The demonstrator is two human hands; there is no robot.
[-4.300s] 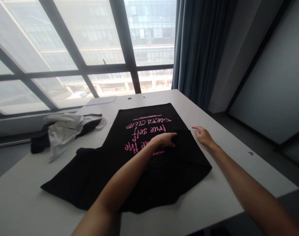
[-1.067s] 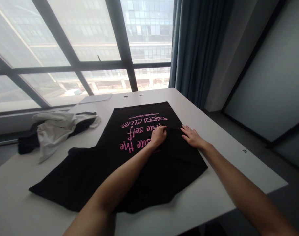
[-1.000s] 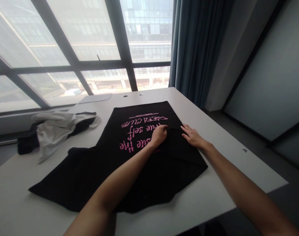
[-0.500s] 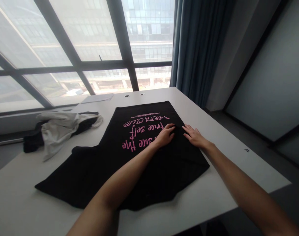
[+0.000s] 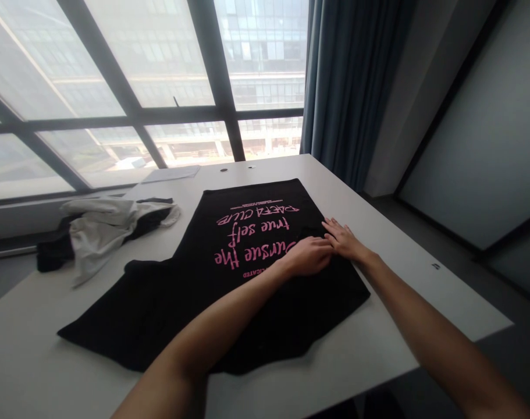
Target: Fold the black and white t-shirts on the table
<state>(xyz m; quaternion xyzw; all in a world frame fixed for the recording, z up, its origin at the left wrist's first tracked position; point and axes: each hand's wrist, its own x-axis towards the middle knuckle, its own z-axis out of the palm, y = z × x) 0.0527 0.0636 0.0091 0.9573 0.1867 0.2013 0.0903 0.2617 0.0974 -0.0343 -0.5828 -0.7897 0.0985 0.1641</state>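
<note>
A black T-shirt (image 5: 195,285) with pink lettering lies spread on the white table, its print upside down from where I look. My left hand (image 5: 312,255) rests on the shirt beside the lettering, palm down, with its fingers lying over the cloth and their tips against my right hand. At the shirt's right edge, my right hand (image 5: 342,240) lies with its fingers stretched out on the fabric. Neither hand visibly lifts any cloth. My left forearm crosses over the lower part of the shirt and hides some of it.
Grey and black clothes (image 5: 103,227) lie bunched at the table's left edge. A pale flat sheet (image 5: 171,174) is at the far side of the white table (image 5: 439,291). Windows stand behind it, with a blue curtain (image 5: 347,87) to the right.
My left hand has moved right and toward me, off the upper lettering and up against my right hand. More of the pink print shows. My right hand has barely moved.
</note>
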